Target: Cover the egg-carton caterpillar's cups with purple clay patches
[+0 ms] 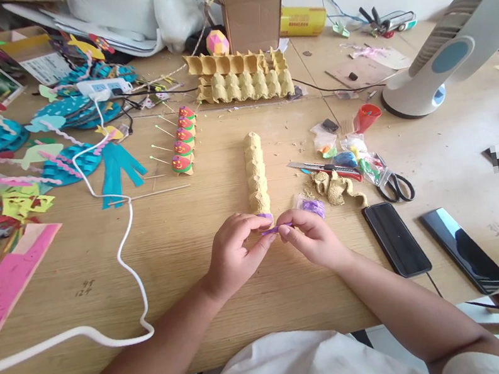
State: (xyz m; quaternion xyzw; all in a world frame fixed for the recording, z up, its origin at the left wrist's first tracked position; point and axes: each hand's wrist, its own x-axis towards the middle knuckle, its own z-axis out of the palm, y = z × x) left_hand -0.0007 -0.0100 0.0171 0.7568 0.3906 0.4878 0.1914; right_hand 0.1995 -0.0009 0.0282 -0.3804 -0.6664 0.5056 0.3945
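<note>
A thin strip of purple clay [270,231] is pinched between the fingertips of both hands. My left hand [236,250] grips its left end, and my right hand [313,237] grips its right end. Just beyond them lies a row of egg-carton cups [255,170], bare cardboard except for purple on the nearest cup. A small bag of purple clay [311,205] rests right behind my right hand. Farther left stands a painted egg-carton caterpillar [183,140] in red and green, with pins sticking out.
A box cutter [323,168], torn carton scraps [333,189], clay bags [345,158] and scissors [393,185] lie to the right, near two phones [398,239]. A white cable [121,253] runs along the left. A fan [442,52] stands back right, egg cartons [242,83] at the back.
</note>
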